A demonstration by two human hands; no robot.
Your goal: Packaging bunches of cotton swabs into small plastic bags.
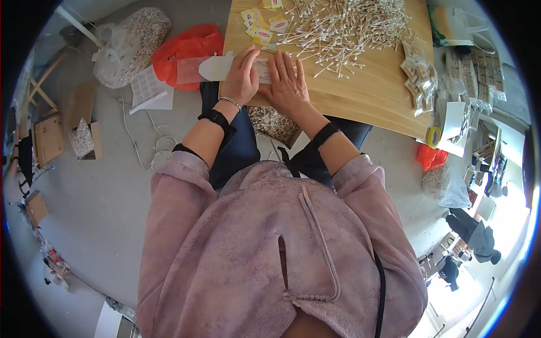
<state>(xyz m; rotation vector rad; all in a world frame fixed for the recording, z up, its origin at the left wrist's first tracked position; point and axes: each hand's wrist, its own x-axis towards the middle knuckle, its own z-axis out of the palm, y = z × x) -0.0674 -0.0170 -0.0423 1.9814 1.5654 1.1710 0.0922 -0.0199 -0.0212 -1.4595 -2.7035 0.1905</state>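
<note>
A clear plastic bag [189,71] lies across the near left corner of the wooden table, its left end past the table's edge. A white card with a tapered end [213,69] shows in it. My left hand [241,79] rests on the bag beside the card, fingers stretched forward. Just to its right, my right hand [285,83] lies flat with its fingers spread, over the bag's right part. What is under my palms is hidden. Beyond my hands are a large heap of loose cotton swabs [352,28] and several small yellow-and-white printed cards [259,29].
Packed bags of swabs [418,76] lie at the right of the wooden table [344,101]. A yellow tape roll [433,137] is at its near right corner. Below the edge, between my legs, stands a box of swabs [273,123]. A red plastic bag [169,56] lies left.
</note>
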